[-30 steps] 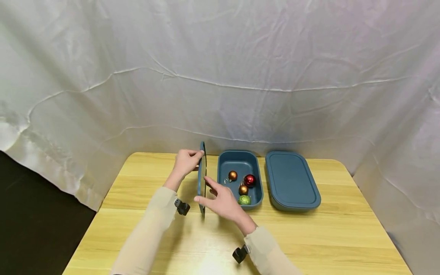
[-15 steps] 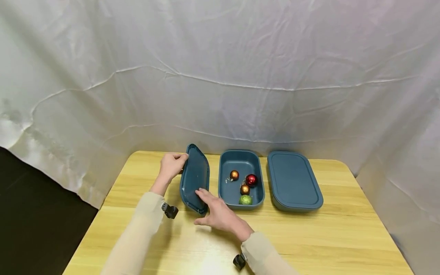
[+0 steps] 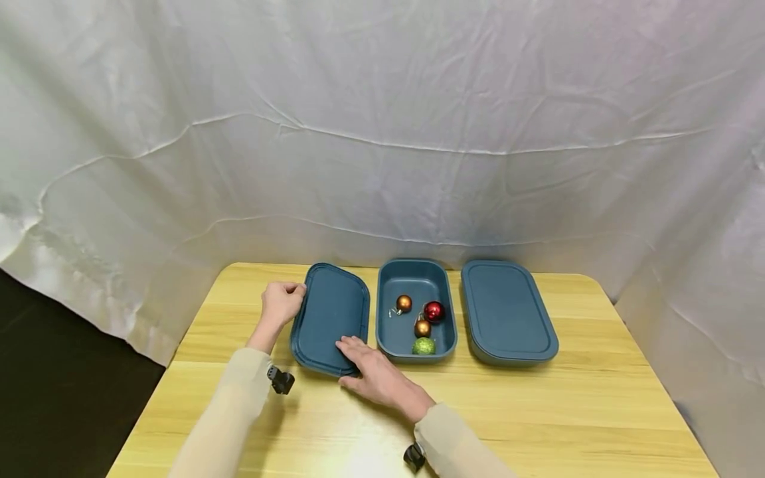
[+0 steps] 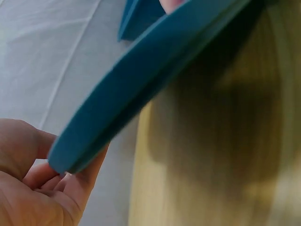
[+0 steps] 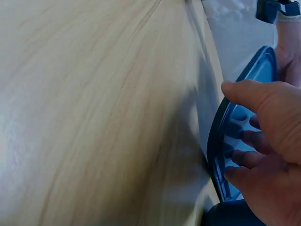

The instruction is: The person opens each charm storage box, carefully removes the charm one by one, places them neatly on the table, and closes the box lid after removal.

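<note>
My left hand (image 3: pixel 279 307) pinches the left edge of a blue lid (image 3: pixel 331 312), thumb on top, fingers below. The lid has its ribbed underside facing up and slopes, with its left edge raised over the table in the left wrist view. My right hand (image 3: pixel 378 375) lays its outstretched fingers on the lid's near right part; in the right wrist view the fingertips (image 5: pixel 235 172) rest on its inner face. Right of the lid stands an uncovered blue box (image 3: pixel 412 285). Inside are a red bauble (image 3: pixel 433 312), a glittery green bauble (image 3: pixel 424 346) and two copper-coloured baubles (image 3: pixel 404 303).
A second blue box with its lid on (image 3: pixel 508 312) stands to the right of the uncovered one. All lie on a wooden table (image 3: pixel 574 411). A pale curtain (image 3: pixel 418 133) hangs behind and at both sides.
The lid was upright on edge and has tipped leftward, so its underside now faces up. My left hand moved left and down with its edge; my right fingers followed along its face.
</note>
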Tool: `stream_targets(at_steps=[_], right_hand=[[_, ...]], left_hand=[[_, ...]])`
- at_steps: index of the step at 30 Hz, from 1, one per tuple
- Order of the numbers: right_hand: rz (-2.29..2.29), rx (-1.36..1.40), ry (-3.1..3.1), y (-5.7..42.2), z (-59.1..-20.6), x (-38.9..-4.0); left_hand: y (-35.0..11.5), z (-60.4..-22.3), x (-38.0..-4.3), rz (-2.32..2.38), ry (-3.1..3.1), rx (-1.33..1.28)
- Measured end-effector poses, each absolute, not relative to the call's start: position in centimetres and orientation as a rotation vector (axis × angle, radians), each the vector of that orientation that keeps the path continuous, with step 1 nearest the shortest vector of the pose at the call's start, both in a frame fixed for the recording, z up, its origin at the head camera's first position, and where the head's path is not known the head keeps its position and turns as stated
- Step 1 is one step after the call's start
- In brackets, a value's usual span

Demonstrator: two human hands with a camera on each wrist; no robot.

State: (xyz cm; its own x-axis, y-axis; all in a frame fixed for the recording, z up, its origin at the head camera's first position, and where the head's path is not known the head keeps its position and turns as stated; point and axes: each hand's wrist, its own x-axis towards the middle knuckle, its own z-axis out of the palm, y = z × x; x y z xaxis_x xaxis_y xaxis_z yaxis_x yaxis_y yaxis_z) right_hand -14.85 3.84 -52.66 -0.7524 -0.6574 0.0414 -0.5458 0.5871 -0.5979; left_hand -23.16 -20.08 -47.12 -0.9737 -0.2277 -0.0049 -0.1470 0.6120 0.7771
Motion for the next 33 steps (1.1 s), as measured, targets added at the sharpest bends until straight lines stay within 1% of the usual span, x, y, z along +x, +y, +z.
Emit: stream_targets(at_steps=[10, 18, 24, 29, 33], right_hand=[[-0.767, -1.025, 2.641, 3.3, -52.8, -15.0], [-0.66, -1.029, 2.658, 2.8, -53.0, -14.9], [-0.62, -1.039, 2.666, 2.8, -53.1, -14.8], [-0.615, -1.039, 2.672, 2.8, -53.1, -14.6], [-0.573, -1.06, 2.692, 2.7, -53.1, -14.5]], left_hand=[[-21.0, -50.3, -22.0, -1.117, -2.842, 0.14], [-20.8, -52.6, -21.2, -0.824, -2.92, -0.002], [-20.3, -53.6, -20.3, -0.656, -2.928, -0.04], [-20.1, -54.2, -19.5, -0.388, -2.93, -0.124], [-20.4, -54.6, -18.9, -0.262, -2.966, -0.197]])
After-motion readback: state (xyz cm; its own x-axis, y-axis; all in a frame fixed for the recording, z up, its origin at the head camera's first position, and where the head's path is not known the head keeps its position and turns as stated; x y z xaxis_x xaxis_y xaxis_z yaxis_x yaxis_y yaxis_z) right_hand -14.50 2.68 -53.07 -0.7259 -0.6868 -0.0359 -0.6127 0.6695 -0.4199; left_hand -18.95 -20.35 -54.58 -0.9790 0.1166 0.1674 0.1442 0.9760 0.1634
